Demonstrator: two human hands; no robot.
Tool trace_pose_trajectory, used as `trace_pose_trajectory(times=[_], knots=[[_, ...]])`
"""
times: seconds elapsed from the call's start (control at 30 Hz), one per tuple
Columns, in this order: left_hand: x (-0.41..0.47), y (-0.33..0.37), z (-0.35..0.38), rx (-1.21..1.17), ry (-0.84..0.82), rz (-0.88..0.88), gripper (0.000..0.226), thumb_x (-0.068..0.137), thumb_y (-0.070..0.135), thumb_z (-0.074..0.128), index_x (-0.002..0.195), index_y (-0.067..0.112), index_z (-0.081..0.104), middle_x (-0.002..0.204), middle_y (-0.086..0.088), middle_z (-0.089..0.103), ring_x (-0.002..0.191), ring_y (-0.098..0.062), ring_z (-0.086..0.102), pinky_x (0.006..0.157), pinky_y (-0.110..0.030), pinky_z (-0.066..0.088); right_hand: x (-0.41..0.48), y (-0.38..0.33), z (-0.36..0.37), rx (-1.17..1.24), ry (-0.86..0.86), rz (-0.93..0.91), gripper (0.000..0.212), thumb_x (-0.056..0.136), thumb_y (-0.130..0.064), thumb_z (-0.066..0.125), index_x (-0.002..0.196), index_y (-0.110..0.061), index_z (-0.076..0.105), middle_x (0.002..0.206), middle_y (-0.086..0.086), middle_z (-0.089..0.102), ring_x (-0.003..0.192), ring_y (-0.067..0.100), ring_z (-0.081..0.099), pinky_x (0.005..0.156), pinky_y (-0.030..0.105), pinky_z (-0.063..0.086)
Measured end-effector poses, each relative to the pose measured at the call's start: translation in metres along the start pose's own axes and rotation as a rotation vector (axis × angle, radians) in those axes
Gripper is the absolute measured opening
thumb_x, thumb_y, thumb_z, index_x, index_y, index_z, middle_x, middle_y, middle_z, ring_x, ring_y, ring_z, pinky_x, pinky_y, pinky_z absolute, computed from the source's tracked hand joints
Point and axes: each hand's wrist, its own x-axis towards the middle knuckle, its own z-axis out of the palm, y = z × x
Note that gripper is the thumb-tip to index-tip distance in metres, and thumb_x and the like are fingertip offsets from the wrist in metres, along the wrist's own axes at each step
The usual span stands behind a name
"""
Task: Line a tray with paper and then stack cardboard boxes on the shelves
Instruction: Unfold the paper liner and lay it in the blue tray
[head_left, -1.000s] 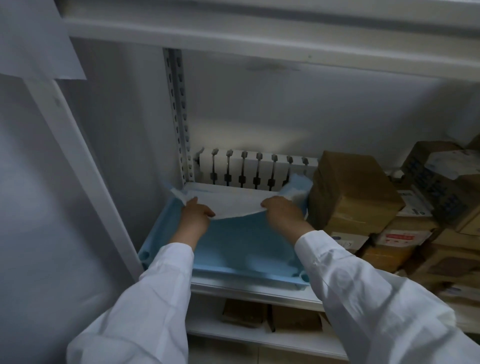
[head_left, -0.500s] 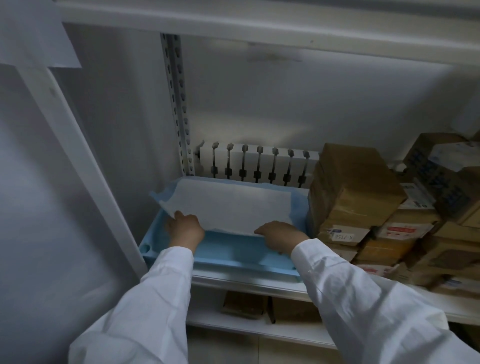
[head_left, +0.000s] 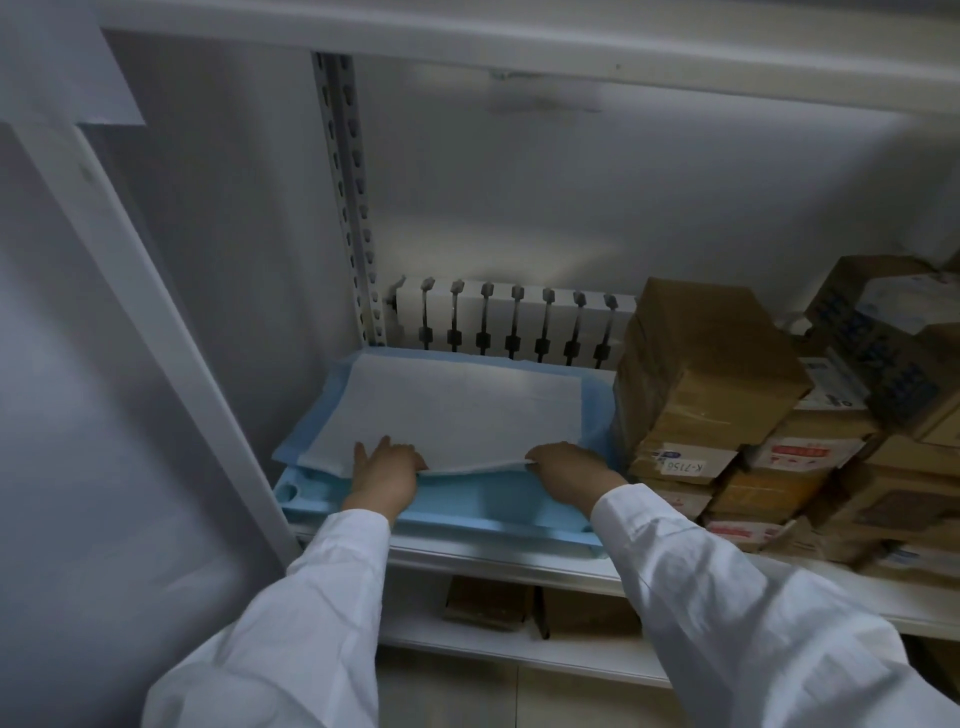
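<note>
Far left: white upright post (head_left: 156, 332) of the shelf unit, same spot as before. Blue tray (head_left: 467, 512) sits on the mid shelf (head_left: 498, 564), left end, just beside the post. Paper (head_left: 457, 410) w/ blue border now covers most of the tray, pulled further toward the front vs 0.5 s ago; only a front strip of bare tray shows. Its front edge is lifted a bit off the tray.

Left hand (head_left: 387, 470) lies palm-down on the paper's front-left edge, fingers spread & flat, pressing rather than gripping; it's moved nearer the front. Right hand (head_left: 569, 467) at the front-right edge, fingers curled on the paper edge, thumb hidden, so a true pinch can't be confirmed.

Right: cardboard boxes (head_left: 711, 374) stacked on the same shelf, touching the tray's right side, unchanged. More boxes on the lower shelf (head_left: 519, 649).
</note>
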Motion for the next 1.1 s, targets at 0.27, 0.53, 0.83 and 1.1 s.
trace_pose_trajectory(times=[0.27,0.53,0.83,1.1], knots=[[-0.006,0.002,-0.003,0.064,-0.093,-0.007,0.043,0.089,0.001,0.039,0.125,0.016,0.059,0.131,-0.008,0.055,0.115,-0.027,0.055,0.094,-0.029,0.043,-0.006,-0.006,0.01,-0.06,-0.167,0.071,0.036,0.095,-0.006,0.036,0.125,-0.009,0.057,0.126,0.011,0.058,0.113,0.03,0.057,0.092,0.038,0.047],[-0.02,-0.002,0.005,-0.027,-0.061,0.052,0.055,0.087,0.003,0.044,0.138,0.026,0.047,0.143,-0.003,0.045,0.127,-0.024,0.047,0.103,-0.03,0.039,-0.012,-0.012,0.003,0.004,-0.247,0.032,0.055,0.087,-0.052,0.052,0.126,-0.014,0.055,0.124,0.005,0.058,0.112,0.026,0.055,0.089,0.033,0.044],[-0.031,0.01,0.001,-0.088,0.051,0.099,0.032,0.084,0.014,0.05,0.108,0.025,0.068,0.116,0.001,0.064,0.103,-0.022,0.059,0.082,-0.027,0.046,-0.013,-0.013,0.015,0.279,-0.18,-0.067,0.029,0.091,-0.031,0.059,0.107,-0.007,0.067,0.113,0.011,0.064,0.1,0.026,0.058,0.079,0.026,0.041],[-0.039,0.029,-0.004,-0.168,-0.016,0.046,0.032,0.083,0.041,0.049,0.103,0.021,0.065,0.106,-0.001,0.065,0.094,-0.021,0.06,0.08,-0.029,0.047,-0.023,-0.013,0.001,0.304,-0.124,-0.061,0.041,0.094,-0.044,0.049,0.112,-0.011,0.065,0.112,0.009,0.064,0.098,0.026,0.058,0.083,0.031,0.043]])
